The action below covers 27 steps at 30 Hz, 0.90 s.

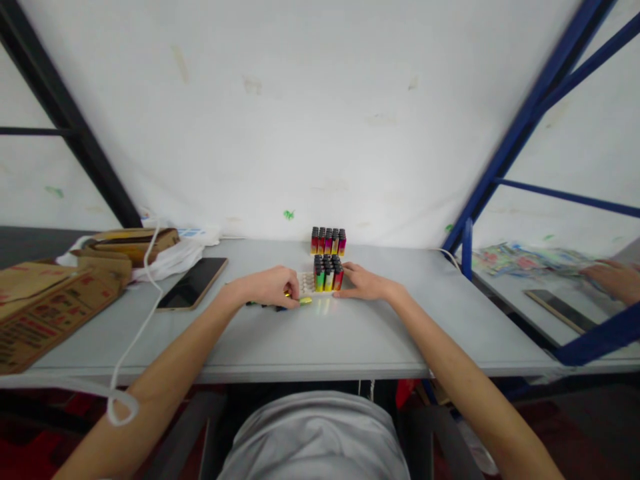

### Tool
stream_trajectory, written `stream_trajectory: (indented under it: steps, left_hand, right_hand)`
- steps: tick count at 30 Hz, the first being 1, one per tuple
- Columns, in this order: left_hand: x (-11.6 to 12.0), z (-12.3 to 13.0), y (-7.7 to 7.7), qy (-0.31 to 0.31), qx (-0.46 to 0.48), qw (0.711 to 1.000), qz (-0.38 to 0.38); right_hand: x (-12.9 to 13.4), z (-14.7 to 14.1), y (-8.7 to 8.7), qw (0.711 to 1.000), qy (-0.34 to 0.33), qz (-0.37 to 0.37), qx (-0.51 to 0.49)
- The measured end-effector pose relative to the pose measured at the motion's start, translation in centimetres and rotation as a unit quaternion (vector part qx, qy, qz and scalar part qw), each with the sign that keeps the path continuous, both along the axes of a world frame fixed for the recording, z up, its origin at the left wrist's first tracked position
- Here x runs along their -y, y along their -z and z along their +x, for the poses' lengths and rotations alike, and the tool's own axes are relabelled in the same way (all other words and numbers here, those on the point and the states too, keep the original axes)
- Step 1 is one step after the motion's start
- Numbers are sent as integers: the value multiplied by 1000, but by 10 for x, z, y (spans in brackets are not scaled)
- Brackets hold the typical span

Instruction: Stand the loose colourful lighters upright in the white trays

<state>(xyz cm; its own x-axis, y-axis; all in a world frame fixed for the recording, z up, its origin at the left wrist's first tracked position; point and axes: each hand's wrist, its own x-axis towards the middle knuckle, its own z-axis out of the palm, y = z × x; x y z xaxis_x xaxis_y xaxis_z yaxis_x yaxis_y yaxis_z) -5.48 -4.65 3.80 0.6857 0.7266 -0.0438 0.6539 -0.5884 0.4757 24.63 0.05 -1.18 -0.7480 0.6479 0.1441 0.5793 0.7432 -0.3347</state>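
Note:
My left hand (pixel 274 287) is closed on a yellow lighter (pixel 305 301), whose end sticks out past the fingertips. Under and beside that hand lie dark-topped lighters (pixel 256 304), mostly hidden by it. A pale tray with small holes (pixel 307 283) sits just right of my left fingers. Lighters with black tops and green, pale and red bodies (pixel 328 275) stand upright in the tray's right part. My right hand (pixel 367 283) grips the tray's right end, thumb at the front corner and fingers further back, beside the lighters.
Behind the tray stands another block of upright lighters (pixel 328 241). At left are a phone (pixel 194 284), cardboard boxes (pixel 55 300) and a white cable (pixel 145 320). A blue frame (pixel 520 140) rises at right; beyond it are another person's hand (pixel 613 277) and a phone (pixel 559 310).

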Motion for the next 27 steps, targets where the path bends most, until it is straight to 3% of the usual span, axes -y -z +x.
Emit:
stream_trajectory:
  steps: [5,9,13,19,24,27]
  left_hand:
    - [9,3,-13,17,108,994,-28]
    - [20,3,-28,35,186,976,-111]
    - [22,2,-30,21,251,953,-168]
    - [11,9,-19,-61,300,949,-73]
    - [10,15,-17,-123,324,934,-85]
    - [7,17,-15,-137,336,930,-54]
  right_hand:
    - [0,0,0,1000,2,-2,-6]
    - [0,0,0,1000,-3,-5,-9]
    - [0,0,0,1000,-6,-3,-12]
    - [1,0,-1,1000,3,-9,-9]
    - [1,0,-1,1000,4,-7,1]
    - [1,0,-2,1000,3,-9,0]
